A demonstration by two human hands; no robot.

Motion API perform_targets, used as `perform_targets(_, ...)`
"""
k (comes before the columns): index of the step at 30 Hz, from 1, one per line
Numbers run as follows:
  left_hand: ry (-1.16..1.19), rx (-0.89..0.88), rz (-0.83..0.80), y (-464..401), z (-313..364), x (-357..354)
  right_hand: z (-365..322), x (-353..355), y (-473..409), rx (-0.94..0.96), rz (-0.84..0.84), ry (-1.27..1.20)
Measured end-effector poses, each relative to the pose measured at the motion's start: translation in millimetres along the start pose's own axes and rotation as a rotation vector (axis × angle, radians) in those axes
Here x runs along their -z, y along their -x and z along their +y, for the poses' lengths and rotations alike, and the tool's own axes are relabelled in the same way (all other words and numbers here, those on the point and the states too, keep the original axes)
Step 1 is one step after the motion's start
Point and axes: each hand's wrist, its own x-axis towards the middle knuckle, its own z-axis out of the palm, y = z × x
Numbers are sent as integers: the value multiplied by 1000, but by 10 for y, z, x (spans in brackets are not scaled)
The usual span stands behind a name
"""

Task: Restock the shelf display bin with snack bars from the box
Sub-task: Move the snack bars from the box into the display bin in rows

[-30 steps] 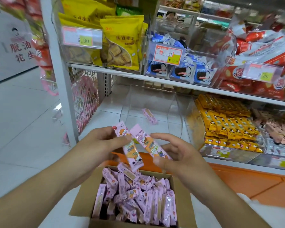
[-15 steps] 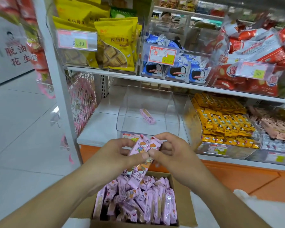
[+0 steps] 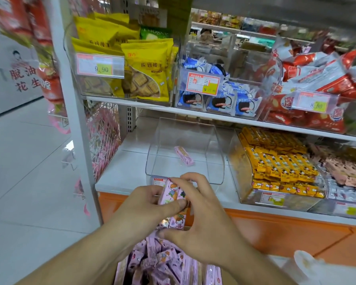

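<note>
Both hands, left (image 3: pixel 144 204) and right (image 3: pixel 201 219), now clamp together on the two pink snack bars (image 3: pixel 173 194) held apart a second ago, bundled above the box (image 3: pixel 162 266), short of the near-empty display bin (image 3: pixel 185 153)

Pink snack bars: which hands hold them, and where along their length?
Both hands: the left hand and right hand pinch the pink snack bars together around mid-length.

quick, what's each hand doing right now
Left hand: closed, pinching the pink snack bars with its thumb.
Right hand: closed, fingers curled round the same bundle of bars.
</note>
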Motion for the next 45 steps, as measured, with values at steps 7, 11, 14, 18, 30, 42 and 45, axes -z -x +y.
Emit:
perform_targets(7,-115,-121,153,-627,60,364,319,226,-759,-6,101,68)
perform_targets(11,-722,-392,256,-1059,-110,652,781,247,-1687,-58,77,183)
perform_targets(14,-868,-416,165,-1344,-376,737,1190,35,-2312,-70,-41,273)
perform_targets(18,-908,-522,178,-1412,-552,804,1661,-363,-2903,-61,-139,377)
perform_targets(30,-924,-609,196,-1453,-652,887,1815,-454,-2913,-28,-14,367)
perform_targets(42,-867,-514,111,-1334,-549,867,1941,-202,-2622,-436,63,197)
perform_targets(45,-874,-498,113,-1327,-532,846,1910,-177,-2628,-566,185,-80)
